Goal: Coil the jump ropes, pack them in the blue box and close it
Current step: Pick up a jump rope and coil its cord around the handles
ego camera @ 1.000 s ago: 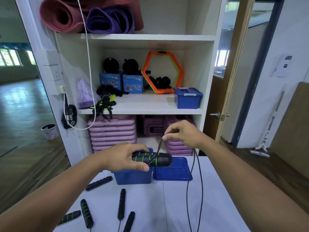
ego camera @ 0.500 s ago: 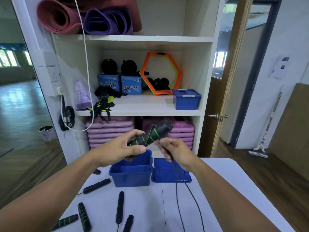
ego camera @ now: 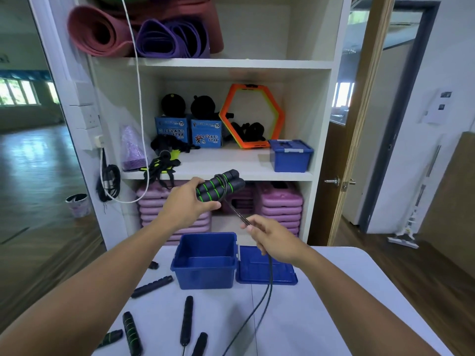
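Left hand [ego camera: 190,204], fingers curled round paired handles [ego camera: 221,187], now higher above open blue box [ego camera: 205,263]. Right hand [ego camera: 272,237] dropped below, fingers pinching cord [ego camera: 267,278] taut; first wraps show round handles. Coiling barely begun, most cord trailing over counter [ego camera: 321,304]; lid [ego camera: 264,268] beside box.

Bright, even daylight fills the room. The windows [ego camera: 18,95] at far left are blown out and lay a pale glare on the floor [ego camera: 36,155]. Shadows are soft; a faint one sits under the box [ego camera: 205,276] on the table [ego camera: 334,291]. The wide lens bows the door frame [ego camera: 363,124] and stretches both forearms [ego camera: 90,291] at the bottom corners. The rope [ego camera: 270,271] smears slightly between the left hand [ego camera: 190,204] and right hand [ego camera: 275,240]; edges look soft.
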Action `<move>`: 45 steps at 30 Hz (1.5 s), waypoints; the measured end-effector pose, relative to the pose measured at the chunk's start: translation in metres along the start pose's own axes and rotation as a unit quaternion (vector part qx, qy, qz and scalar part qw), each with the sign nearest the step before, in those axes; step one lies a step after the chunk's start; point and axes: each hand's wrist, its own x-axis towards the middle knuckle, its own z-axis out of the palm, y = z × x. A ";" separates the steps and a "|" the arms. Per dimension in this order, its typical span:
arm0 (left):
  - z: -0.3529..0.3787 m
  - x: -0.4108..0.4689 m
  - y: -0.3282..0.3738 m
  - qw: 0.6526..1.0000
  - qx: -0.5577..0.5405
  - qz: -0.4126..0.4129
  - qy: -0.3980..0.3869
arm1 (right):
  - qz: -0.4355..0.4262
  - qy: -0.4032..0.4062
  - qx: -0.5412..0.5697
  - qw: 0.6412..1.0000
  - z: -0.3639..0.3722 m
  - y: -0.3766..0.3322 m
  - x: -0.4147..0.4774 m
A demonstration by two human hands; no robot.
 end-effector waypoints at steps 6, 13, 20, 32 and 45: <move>0.008 0.003 0.000 0.984 0.165 0.051 -0.037 | -0.044 -0.004 -0.114 0.993 -0.011 -0.007 0.005; 0.007 -0.009 0.005 0.949 0.207 0.094 -0.217 | -0.117 0.044 -0.227 0.966 -0.037 -0.030 0.012; -0.011 -0.026 0.022 0.940 0.131 0.131 -0.286 | -0.147 0.046 -0.171 0.973 -0.064 -0.052 0.017; -0.036 -0.059 0.054 0.908 -0.309 0.093 -0.268 | -0.089 0.031 0.296 0.950 -0.060 -0.038 0.009; -0.010 -0.005 0.028 0.990 -0.132 -0.019 0.054 | 0.004 -0.009 0.062 0.998 -0.001 -0.020 -0.003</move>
